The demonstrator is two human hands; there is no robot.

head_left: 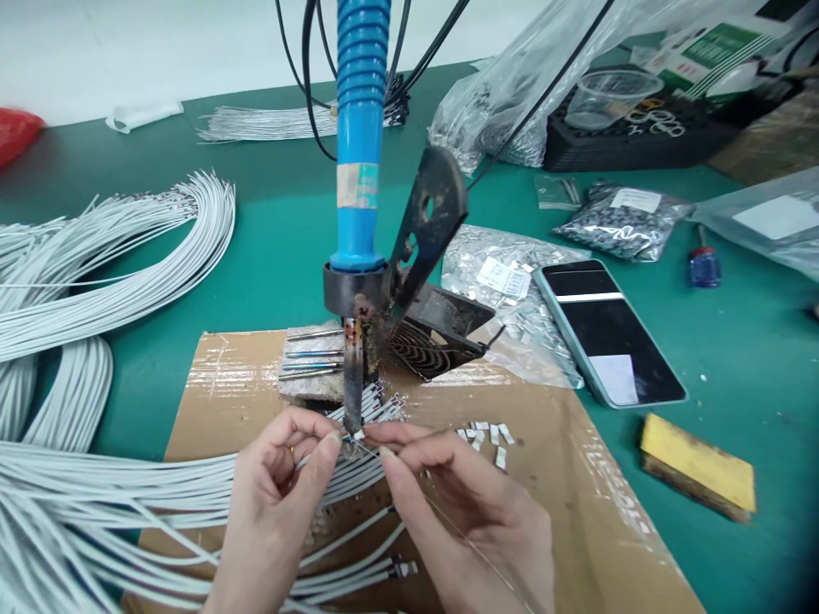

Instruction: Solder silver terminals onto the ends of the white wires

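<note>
A soldering iron [358,205] with a blue handle is fixed upright in a stand, its dark tip pointing down between my hands. My left hand [281,486] pinches the end of a white cable [345,437] just under the tip; its fingers partly hide the cable. Thin solder wire [461,533] runs from the thumb and fingers of my right hand [461,495] to the tip. A tiny white piece [358,435] sits at the joint; whether my right fingers also touch it, I cannot tell. Many white cables [192,482] pass beneath my hands.
Small white tabs [492,433] lie on the cardboard sheet [563,486], right of my hand. Around it are a phone [614,333], a yellow sponge [697,465], a bag of metal parts [505,273] and a small screwdriver [704,260]. Coiled cable bundles [128,273] fill the left side.
</note>
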